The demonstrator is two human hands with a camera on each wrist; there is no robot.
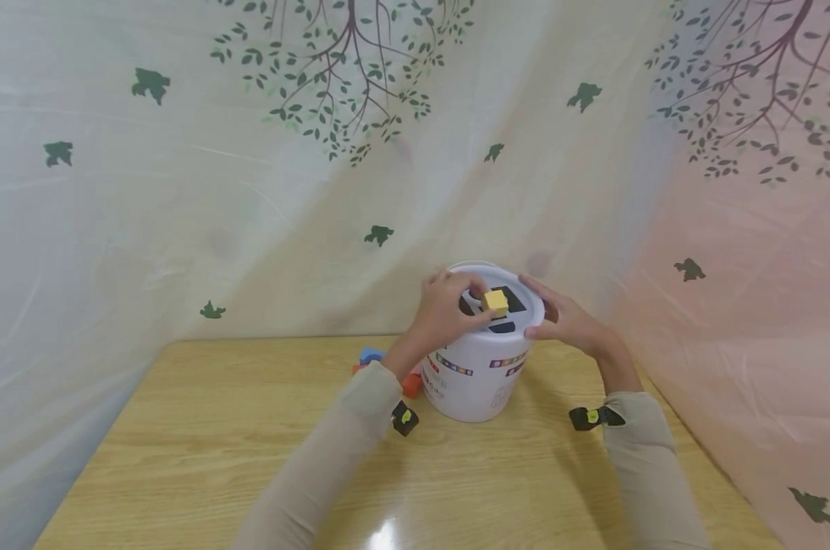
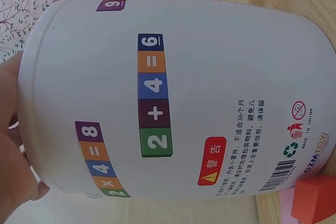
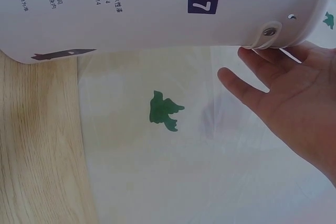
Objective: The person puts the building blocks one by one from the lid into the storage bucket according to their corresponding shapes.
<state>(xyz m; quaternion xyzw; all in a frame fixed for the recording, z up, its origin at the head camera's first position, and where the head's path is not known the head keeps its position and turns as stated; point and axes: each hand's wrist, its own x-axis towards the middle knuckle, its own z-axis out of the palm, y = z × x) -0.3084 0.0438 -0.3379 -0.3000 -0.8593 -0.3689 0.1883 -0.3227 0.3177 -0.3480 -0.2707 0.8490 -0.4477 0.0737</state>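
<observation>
Yellow cube point(image 1: 495, 302) sits pinched in the left hand point(image 1: 445, 309) over the white bucket's point(image 1: 477, 382) lid slots. Right hand point(image 1: 566, 321) rests flat-fingered against the lid at 3 o'clock. Red and blue blocks point(image 1: 380, 365) lie at the bucket's 9 o'clock.

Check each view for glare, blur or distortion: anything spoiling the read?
Head view: wide-angle bowing, a glare spot on the table, yellow block small and soft. Left wrist view: bucket print sharp, picture rotated. Right wrist view: right hand evenly lit, slightly soft.

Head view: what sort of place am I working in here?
Probably a makeshift recording booth, not a lived-in room: a wooden table closed in by translucent sheeting printed with trees and birds, holding a white shape-sorter toy bucket and loose blocks.
</observation>
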